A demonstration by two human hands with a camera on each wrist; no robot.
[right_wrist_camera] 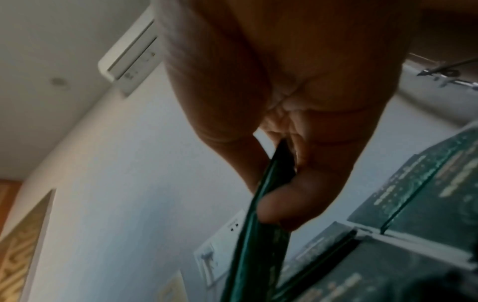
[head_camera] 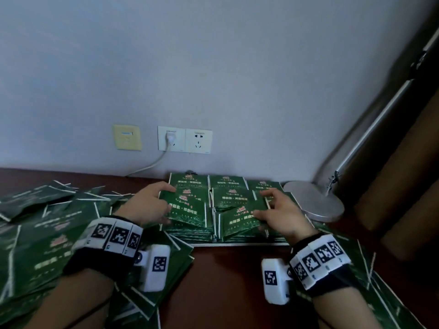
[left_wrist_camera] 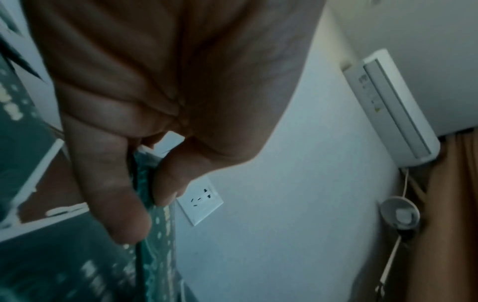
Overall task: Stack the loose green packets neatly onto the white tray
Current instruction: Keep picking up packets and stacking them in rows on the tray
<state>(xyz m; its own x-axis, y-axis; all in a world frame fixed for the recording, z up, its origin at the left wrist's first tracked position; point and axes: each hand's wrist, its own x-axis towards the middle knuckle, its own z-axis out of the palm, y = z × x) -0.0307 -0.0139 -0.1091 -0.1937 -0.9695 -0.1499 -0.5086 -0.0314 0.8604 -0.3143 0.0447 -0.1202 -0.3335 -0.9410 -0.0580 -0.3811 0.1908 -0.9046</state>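
Note:
Stacks of green packets (head_camera: 225, 186) in rows cover the white tray (head_camera: 237, 244) against the wall. My left hand (head_camera: 154, 205) pinches a green packet (head_camera: 187, 207) by its left edge over the tray's front left stack; the left wrist view shows thumb and fingers (left_wrist_camera: 124, 204) clamped on the packet (left_wrist_camera: 155, 235). My right hand (head_camera: 275, 210) pinches another green packet (head_camera: 237, 222), tilted, over the front middle stack; in the right wrist view the packet (right_wrist_camera: 258, 235) runs edge-on between thumb and fingers.
Loose green packets (head_camera: 47, 233) lie heaped on the brown table at left and more (head_camera: 356, 269) at right of the tray. A round metal lamp base (head_camera: 316, 200) stands right of the tray. Wall sockets (head_camera: 185, 140) with a plugged cable sit behind.

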